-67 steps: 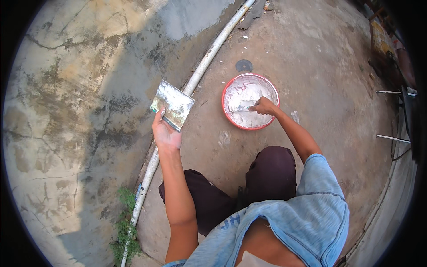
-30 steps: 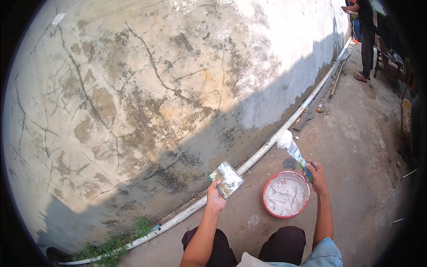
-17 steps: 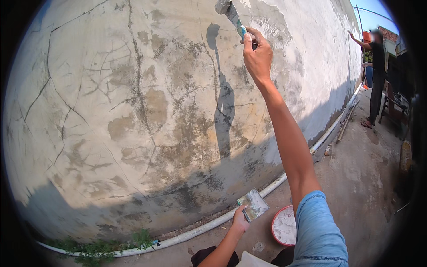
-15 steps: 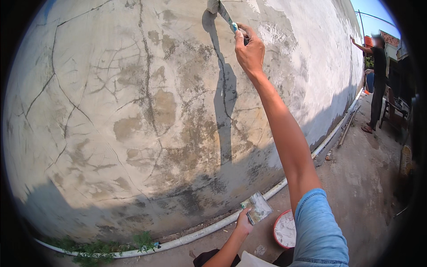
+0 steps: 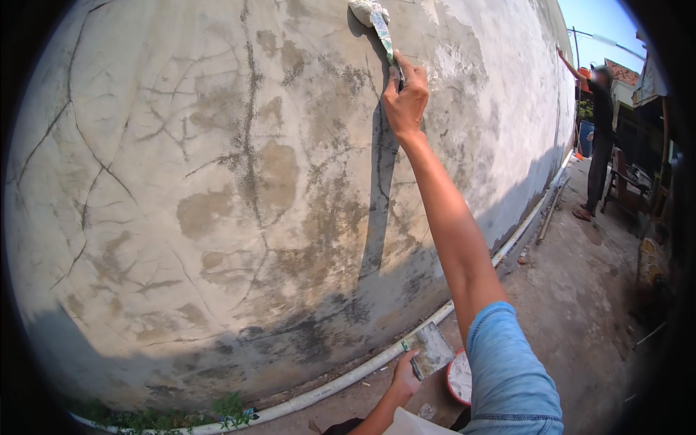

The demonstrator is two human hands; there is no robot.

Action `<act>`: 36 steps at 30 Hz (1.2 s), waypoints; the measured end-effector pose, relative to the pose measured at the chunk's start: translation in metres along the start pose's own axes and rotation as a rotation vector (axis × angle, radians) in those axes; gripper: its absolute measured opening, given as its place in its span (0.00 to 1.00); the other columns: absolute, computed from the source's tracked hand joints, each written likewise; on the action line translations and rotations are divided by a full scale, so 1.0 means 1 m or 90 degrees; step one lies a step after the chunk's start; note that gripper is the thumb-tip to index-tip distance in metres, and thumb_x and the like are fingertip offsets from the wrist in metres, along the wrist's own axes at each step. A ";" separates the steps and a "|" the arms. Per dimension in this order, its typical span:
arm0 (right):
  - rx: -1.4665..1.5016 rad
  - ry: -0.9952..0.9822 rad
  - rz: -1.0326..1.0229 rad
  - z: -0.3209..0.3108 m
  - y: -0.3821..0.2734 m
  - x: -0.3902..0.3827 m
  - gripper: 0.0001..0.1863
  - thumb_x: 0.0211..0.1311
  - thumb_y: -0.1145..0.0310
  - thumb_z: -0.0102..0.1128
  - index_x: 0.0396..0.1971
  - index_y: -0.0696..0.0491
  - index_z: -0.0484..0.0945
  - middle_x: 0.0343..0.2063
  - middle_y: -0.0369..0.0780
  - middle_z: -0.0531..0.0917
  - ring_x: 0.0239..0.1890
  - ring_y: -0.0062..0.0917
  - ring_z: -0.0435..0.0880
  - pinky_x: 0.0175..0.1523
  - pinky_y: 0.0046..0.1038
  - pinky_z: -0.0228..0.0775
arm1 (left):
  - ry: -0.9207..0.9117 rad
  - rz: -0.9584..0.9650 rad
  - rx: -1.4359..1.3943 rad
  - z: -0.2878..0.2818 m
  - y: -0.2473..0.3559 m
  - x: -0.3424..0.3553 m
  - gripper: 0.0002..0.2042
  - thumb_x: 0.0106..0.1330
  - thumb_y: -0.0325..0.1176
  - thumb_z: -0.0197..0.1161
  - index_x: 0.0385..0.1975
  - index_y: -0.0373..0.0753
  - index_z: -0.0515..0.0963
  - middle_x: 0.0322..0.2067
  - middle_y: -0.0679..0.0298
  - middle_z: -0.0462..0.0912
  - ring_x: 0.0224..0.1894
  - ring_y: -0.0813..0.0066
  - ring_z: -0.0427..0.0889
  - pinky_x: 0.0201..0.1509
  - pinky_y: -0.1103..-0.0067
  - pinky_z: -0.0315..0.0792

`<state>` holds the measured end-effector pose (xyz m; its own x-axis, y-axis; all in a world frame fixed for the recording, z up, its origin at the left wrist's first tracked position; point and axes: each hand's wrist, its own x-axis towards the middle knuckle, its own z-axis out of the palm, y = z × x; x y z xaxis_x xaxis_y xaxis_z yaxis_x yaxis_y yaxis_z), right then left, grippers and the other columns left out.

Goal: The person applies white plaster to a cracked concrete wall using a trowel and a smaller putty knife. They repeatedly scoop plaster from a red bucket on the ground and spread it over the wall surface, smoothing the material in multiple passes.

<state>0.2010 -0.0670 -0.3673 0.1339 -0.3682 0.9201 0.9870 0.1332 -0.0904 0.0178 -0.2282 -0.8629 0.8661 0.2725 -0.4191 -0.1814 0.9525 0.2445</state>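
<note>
My right hand (image 5: pixel 407 100), arm stretched up, grips the handle of a putty knife (image 5: pixel 383 35). A lump of white putty (image 5: pixel 364 10) covers the blade's tip against the cracked plaster wall (image 5: pixel 167 239); whether the blade itself touches the wall is hidden. Low down, my left hand (image 5: pixel 404 374) holds a flat, rectangular, putty-smeared blade (image 5: pixel 435 349), a wide scraper by its look, with a green edge near the fingers. Close to it on the ground, partly behind my right sleeve, stands a red-rimmed tub (image 5: pixel 450 386) of white putty.
A white pipe (image 5: pixel 319 396) runs along the wall's foot, with green weeds (image 5: pixel 230 409) at its left. At the far right a person (image 5: pixel 600 138) in dark clothes reaches to the wall, near a wooden chair (image 5: pixel 625 181). A thin pole (image 5: pixel 549 216) lies by the pipe.
The view has shifted slightly. The putty knife now points more upright, and its white putty shows more fully at the wall. My left hand still holds the scraper low down.
</note>
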 end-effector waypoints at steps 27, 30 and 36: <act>0.109 -0.019 -0.040 -0.025 -0.011 0.006 0.19 0.65 0.71 0.58 0.56 0.48 0.77 0.32 0.38 0.78 0.29 0.20 0.75 0.33 0.25 0.69 | 0.053 0.039 0.030 0.021 0.001 -0.011 0.14 0.64 0.31 0.54 0.48 0.34 0.75 0.44 0.54 0.83 0.47 0.58 0.83 0.57 0.64 0.75; 0.095 -0.028 -0.048 -0.015 -0.021 0.002 0.23 0.62 0.75 0.60 0.57 0.44 0.77 0.34 0.40 0.75 0.33 0.27 0.77 0.38 0.28 0.72 | 0.049 0.047 0.046 0.020 0.000 -0.010 0.16 0.63 0.33 0.54 0.48 0.33 0.74 0.45 0.54 0.82 0.47 0.57 0.82 0.59 0.63 0.73; 0.070 -0.032 -0.051 -0.007 -0.020 -0.002 0.23 0.62 0.77 0.57 0.58 0.49 0.76 0.36 0.44 0.72 0.28 0.29 0.78 0.34 0.31 0.73 | -0.018 0.014 0.001 0.003 0.001 0.000 0.14 0.64 0.31 0.56 0.48 0.35 0.75 0.43 0.55 0.83 0.44 0.59 0.84 0.55 0.65 0.77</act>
<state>0.1817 -0.0753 -0.3705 0.0477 -0.3351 0.9410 0.9781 0.2066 0.0240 0.0194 -0.2279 -0.8598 0.8750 0.2891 -0.3883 -0.1993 0.9461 0.2553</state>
